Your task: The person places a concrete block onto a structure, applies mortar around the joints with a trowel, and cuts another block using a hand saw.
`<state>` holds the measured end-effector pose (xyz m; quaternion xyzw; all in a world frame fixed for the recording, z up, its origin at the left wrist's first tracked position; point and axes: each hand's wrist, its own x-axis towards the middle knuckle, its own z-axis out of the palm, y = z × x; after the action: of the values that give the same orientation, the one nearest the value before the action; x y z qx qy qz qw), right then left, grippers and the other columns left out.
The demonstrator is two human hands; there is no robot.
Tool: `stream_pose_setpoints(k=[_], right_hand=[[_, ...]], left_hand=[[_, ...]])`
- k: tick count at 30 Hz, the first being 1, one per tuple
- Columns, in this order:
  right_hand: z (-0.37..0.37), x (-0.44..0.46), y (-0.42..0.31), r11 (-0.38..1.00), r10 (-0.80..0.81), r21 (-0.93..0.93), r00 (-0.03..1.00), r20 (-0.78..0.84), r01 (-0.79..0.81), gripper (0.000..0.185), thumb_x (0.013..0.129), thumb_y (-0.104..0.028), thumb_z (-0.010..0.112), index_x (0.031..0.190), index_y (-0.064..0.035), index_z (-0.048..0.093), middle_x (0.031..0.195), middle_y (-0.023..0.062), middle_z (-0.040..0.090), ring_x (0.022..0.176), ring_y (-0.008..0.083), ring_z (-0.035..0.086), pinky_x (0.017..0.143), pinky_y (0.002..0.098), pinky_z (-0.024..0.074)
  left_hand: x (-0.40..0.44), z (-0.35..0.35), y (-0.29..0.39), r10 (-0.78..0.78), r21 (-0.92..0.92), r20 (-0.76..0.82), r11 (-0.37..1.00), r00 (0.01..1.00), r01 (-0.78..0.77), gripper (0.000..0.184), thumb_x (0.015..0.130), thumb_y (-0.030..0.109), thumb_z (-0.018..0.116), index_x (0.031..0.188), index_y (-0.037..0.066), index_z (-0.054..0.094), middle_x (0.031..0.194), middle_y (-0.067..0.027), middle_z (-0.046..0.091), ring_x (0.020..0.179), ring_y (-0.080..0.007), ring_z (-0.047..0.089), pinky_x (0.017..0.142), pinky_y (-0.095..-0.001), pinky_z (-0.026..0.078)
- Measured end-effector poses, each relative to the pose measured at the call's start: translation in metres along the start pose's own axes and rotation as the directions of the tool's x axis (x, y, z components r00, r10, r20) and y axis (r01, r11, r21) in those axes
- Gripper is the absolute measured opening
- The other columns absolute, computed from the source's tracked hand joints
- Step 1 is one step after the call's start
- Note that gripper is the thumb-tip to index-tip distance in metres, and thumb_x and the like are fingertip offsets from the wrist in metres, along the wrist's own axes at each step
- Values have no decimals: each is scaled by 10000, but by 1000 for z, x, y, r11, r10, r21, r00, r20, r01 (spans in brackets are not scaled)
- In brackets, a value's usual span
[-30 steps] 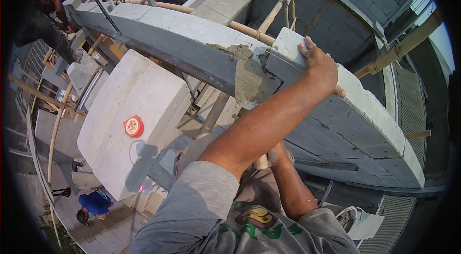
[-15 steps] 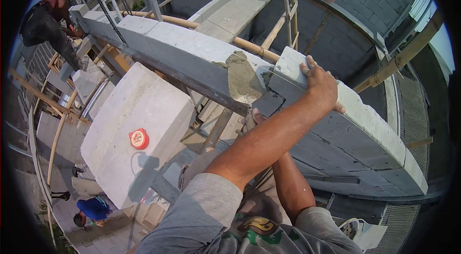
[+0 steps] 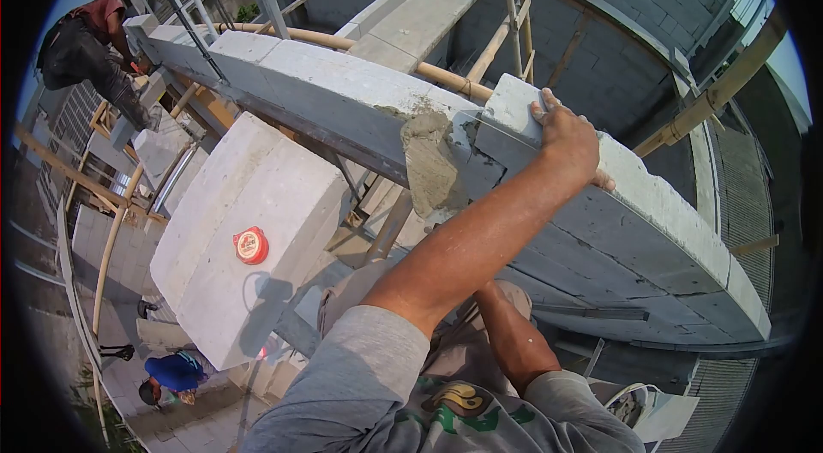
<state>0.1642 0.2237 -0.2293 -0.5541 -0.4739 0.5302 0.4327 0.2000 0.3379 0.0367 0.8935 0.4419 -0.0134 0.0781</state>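
My left hand [image 3: 567,143] grips the top of a pale concrete block [image 3: 516,107] at the raised end of the block wall [image 3: 634,234]. Its fingers lie over the top edge and the thumb sticks out to the right. Just left of that block, a trowel [image 3: 435,206] loaded with wet grey mortar [image 3: 429,160] is against the wall's near face, by a joint. My right forearm [image 3: 514,329] passes beneath the left one. Behind my left forearm, my right hand and the trowel's handle are hidden. A taut string [image 3: 506,129] crosses the block's face.
A red tape measure [image 3: 251,245] lies on a large pale block [image 3: 227,282] at left. Bamboo poles [image 3: 467,86] and a plank [image 3: 416,20] stand beyond the wall. One person [image 3: 90,50] bends at upper left; another, in blue [image 3: 176,372], is far below. A bucket [image 3: 630,406] hangs lower right.
The trowel with its mortar has shifted slightly down against the wall face. My right hand, partly seen on the handle before, has slipped out of sight. My left hand stays on the block.
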Motion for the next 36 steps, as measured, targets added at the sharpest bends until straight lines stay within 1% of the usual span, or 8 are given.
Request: stream_pose_setpoints(k=[7, 9, 10, 11, 12, 13, 28, 36], right_hand=[[-31, -60, -13, 969, 87, 211, 980, 181, -125, 225, 838, -189, 715, 938, -7, 631, 703, 25, 600, 573, 122, 581, 511, 284, 503], [-46, -76, -13, 924, 189, 289, 956, 223, -250, 193, 830, -147, 710, 925, -3, 625, 700, 27, 599, 566, 121, 585, 492, 283, 503], [-52, -83, -11, 908, 196, 325, 954, 229, -265, 193, 831, -147, 710, 918, 2, 623, 697, 32, 599, 562, 125, 585, 485, 284, 502], [-58, -89, -11, 891, 201, 360, 951, 237, -278, 195, 832, -147, 710, 910, 7, 620, 694, 36, 598, 559, 129, 585, 477, 284, 500], [-64, -94, -14, 875, 191, 395, 949, 250, -280, 178, 838, -141, 688, 888, 13, 614, 680, 59, 607, 532, 142, 587, 472, 287, 496], [-70, -98, -13, 857, 199, 422, 945, 261, -297, 178, 839, -145, 682, 882, 13, 614, 673, 65, 607, 524, 146, 588, 470, 287, 494], [-152, -93, -77, 596, 102, 727, 930, 352, -341, 251, 859, -245, 653, 845, 2, 618, 623, 86, 587, 408, 150, 538, 357, 252, 443], [-151, -137, -64, 713, 69, 661, 962, 265, -233, 246, 819, -231, 710, 868, -8, 617, 651, 61, 585, 479, 137, 562, 416, 263, 477]], left_hand=[[2, 0, 2, 35, 69, -20, 997, 999, -34, 1107, 666, 861, 538, 1386, 22, 492, 1333, -270, 532, 1336, -430, 414, 1128, -545, 259], [-2, -15, 0, 104, 128, 84, 985, 991, -115, 1002, 727, 843, 500, 1241, -11, 605, 1007, -200, 703, 1028, -312, 675, 963, -457, 465], [7, -3, -4, 138, 146, 11, 980, 990, -138, 1003, 720, 854, 493, 1191, -21, 629, 921, -189, 711, 924, -305, 706, 839, -410, 528], [5, -8, -2, 72, 88, 74, 993, 995, -79, 845, 717, 808, 551, 1037, 49, 738, 928, -176, 718, 968, -301, 699, 958, -460, 474], [13, 7, -9, 146, 182, -99, 975, 984, -126, 830, 735, 799, 550, 1008, 39, 743, 868, -167, 718, 860, -265, 722, 784, -398, 553], [17, 2, -11, 158, 203, -24, 968, 987, -150, 851, 743, 804, 541, 1041, 29, 729, 882, -188, 714, 828, -262, 727, 724, -379, 570], [20, -2, -9, 30, 187, -65, 982, 997, -18, 1029, 770, 849, 395, 1285, -22, 584, 1089, -279, 662, 1058, -374, 659, 892, -470, 533], [20, -1, -4, 22, 186, -68, 982, 997, -9, 1005, 786, 820, 412, 1312, -25, 556, 1067, -273, 671, 1043, -368, 667, 884, -467, 538]])
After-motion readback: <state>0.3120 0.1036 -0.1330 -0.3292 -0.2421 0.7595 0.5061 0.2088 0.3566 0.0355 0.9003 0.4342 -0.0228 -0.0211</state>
